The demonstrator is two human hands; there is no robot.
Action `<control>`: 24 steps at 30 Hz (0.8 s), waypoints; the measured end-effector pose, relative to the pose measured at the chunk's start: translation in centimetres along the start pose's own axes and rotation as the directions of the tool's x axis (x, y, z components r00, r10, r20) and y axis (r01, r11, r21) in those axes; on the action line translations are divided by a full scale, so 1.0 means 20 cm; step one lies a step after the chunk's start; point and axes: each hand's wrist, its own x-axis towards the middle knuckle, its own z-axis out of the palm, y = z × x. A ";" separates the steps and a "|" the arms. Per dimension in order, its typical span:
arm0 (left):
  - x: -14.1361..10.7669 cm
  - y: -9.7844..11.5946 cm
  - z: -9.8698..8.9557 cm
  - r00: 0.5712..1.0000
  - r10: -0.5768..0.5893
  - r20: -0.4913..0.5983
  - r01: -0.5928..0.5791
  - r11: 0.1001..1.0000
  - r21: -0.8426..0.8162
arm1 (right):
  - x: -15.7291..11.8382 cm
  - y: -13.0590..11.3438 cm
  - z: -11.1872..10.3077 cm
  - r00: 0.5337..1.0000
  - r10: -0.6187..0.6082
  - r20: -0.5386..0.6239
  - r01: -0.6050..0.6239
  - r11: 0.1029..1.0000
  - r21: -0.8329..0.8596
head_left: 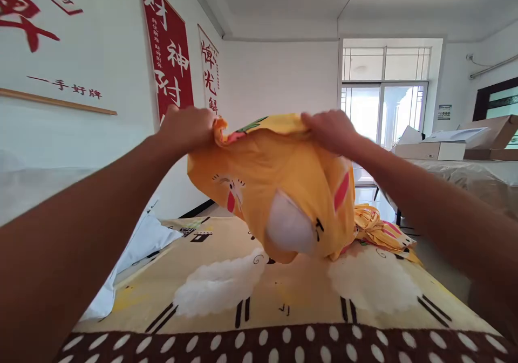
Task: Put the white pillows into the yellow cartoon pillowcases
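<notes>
A yellow-orange cloth [251, 163] with cartoon prints, pink patches and a white area hangs in the air in front of me. My left hand [188, 128] is closed on its upper left edge, where the fabric bunches up. On the upper right edge, the fingers of my right hand [329, 128] are closed too. Below, the cloth droops in folds over the bed; whether it is a garment or a cover I cannot tell. A crumpled heap of similar orange fabric [382, 231] lies behind it at the right of the bed.
Beneath is a bed with a cream sheet [279, 293] showing cartoon sheep and a brown polka-dot border [275, 347]. A white pillow or cloth [151, 236] lies on the left. Cardboard boxes [429, 150] stand on a plastic-covered surface at right, near a glass door [384, 109].
</notes>
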 end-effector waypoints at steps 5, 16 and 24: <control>-0.04 0.14 0.10 0.998 0.049 0.028 -0.042 0.975 -0.220 | -0.07 0.11 0.03 0.989 0.109 0.101 -0.085 0.972 -0.219; 0.06 0.58 0.03 0.965 0.261 -0.026 -0.231 0.799 -0.555 | 0.07 -0.10 -0.10 0.993 -0.079 -0.087 0.090 0.986 0.138; 0.08 0.44 0.13 0.985 0.068 -0.156 -0.138 0.858 -0.495 | -0.21 0.09 0.19 0.986 -0.149 0.079 0.072 0.798 0.598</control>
